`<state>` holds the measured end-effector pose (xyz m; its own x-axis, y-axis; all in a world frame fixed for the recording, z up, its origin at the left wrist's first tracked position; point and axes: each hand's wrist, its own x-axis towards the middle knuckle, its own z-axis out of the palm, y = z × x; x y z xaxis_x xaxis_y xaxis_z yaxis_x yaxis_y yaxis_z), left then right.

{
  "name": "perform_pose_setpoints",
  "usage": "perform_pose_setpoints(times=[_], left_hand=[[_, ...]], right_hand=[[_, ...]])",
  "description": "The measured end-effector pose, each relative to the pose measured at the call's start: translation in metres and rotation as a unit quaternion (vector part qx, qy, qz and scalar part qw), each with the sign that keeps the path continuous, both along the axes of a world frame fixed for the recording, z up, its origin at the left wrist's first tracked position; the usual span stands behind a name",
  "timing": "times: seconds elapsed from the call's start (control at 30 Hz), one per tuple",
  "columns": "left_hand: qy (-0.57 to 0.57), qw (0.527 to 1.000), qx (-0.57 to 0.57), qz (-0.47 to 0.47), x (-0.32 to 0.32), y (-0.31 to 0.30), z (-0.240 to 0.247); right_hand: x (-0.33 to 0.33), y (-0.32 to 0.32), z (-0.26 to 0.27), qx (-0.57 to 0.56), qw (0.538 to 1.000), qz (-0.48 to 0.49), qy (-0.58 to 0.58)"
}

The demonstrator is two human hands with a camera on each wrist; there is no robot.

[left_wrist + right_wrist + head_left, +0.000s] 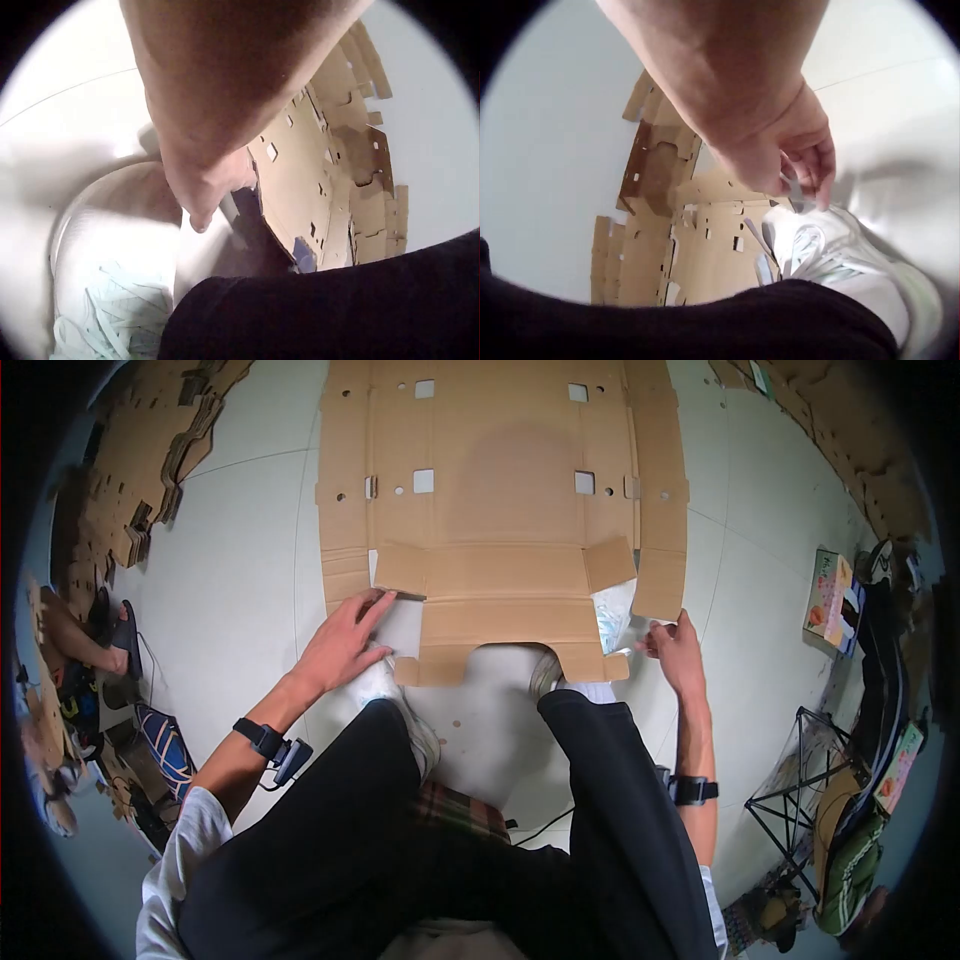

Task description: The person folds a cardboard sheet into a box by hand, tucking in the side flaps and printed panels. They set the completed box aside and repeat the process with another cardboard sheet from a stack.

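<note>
A large brown cardboard sheet (500, 510) lies on the floor, with creased flaps and square holes. My left hand (345, 640) is at its near left corner, fingertips touching the edge of a small raised flap (400, 570) and thumb apart. The left wrist view shows that hand (217, 180) against the edge of the cardboard (289, 172). On the other side, my right hand (680, 658) is by the lower end of the long side panel (660, 550), its fingers loosely bent. In the right wrist view, that hand (787, 154) hangs above a white shoe; any grip is unclear.
My shoes (375, 678) stand beside the near flap, partly under the cardboard. More cardboard (130, 460) is stacked at the far left, near another person's leg (85, 640). Toward the right are a tissue box (827, 595), a black wire frame (800, 795) and a green bag (850, 870).
</note>
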<state>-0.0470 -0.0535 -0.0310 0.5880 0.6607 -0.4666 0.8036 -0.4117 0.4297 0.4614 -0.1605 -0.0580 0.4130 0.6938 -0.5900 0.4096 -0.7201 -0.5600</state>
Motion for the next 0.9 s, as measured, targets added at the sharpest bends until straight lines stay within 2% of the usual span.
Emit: perform_pose_setpoints(times=[0.03, 0.07, 0.17, 0.23, 0.27, 0.33, 0.4, 0.5, 0.53, 0.63, 0.73, 0.83, 0.9], left_hand=[[-0.01, 0.999, 0.033, -0.028, -0.003, -0.002, -0.003], [-0.004, 0.999, 0.044, -0.018, -0.004, -0.002, -0.008], [-0.001, 0.996, 0.084, -0.008, 0.009, 0.011, -0.021], [-0.018, 0.993, 0.112, -0.011, 0.02, 0.02, -0.034], [-0.024, 0.993, 0.116, -0.011, 0.026, 0.023, -0.04], [-0.032, 0.992, 0.126, -0.001, 0.037, 0.025, -0.049], [-0.081, 0.987, 0.129, 0.057, 0.055, 0.025, -0.05], [-0.112, 0.98, 0.133, 0.092, 0.069, 0.03, -0.049], [-0.116, 0.979, 0.134, 0.097, 0.071, 0.032, -0.05], [-0.11, 0.98, 0.162, 0.035, 0.068, 0.039, -0.053], [-0.131, 0.983, 0.128, 0.004, 0.059, 0.052, -0.045], [-0.204, 0.978, 0.046, 0.025, 0.054, 0.062, -0.027], [-0.204, 0.977, 0.0, 0.059, 0.058, 0.063, -0.012]], right_hand=[[-0.005, -0.005, -0.008, 0.04, 0.999, 0.005, 0.009], [-0.007, -0.009, -0.015, 0.079, 0.997, 0.009, 0.018], [-0.036, 0.018, 0.031, 0.095, 0.992, -0.08, 0.002], [-0.042, 0.025, 0.036, 0.123, 0.972, 0.035, -0.198], [-0.043, 0.03, 0.038, 0.135, 0.941, 0.099, -0.296], [-0.047, 0.039, 0.028, 0.145, 0.927, 0.166, -0.303], [-0.058, 0.047, 0.018, 0.172, 0.906, 0.218, -0.321], [-0.059, 0.063, 0.012, 0.087, 0.948, 0.255, -0.167], [-0.063, 0.062, 0.006, 0.134, 0.926, 0.287, -0.207], [-0.065, 0.063, 0.001, 0.153, 0.918, 0.296, -0.217], [-0.06, 0.077, 0.012, 0.139, 0.945, 0.293, -0.046], [-0.069, 0.08, 0.028, 0.181, 0.925, 0.328, -0.064], [-0.078, 0.078, 0.048, 0.191, 0.908, 0.365, -0.078]])
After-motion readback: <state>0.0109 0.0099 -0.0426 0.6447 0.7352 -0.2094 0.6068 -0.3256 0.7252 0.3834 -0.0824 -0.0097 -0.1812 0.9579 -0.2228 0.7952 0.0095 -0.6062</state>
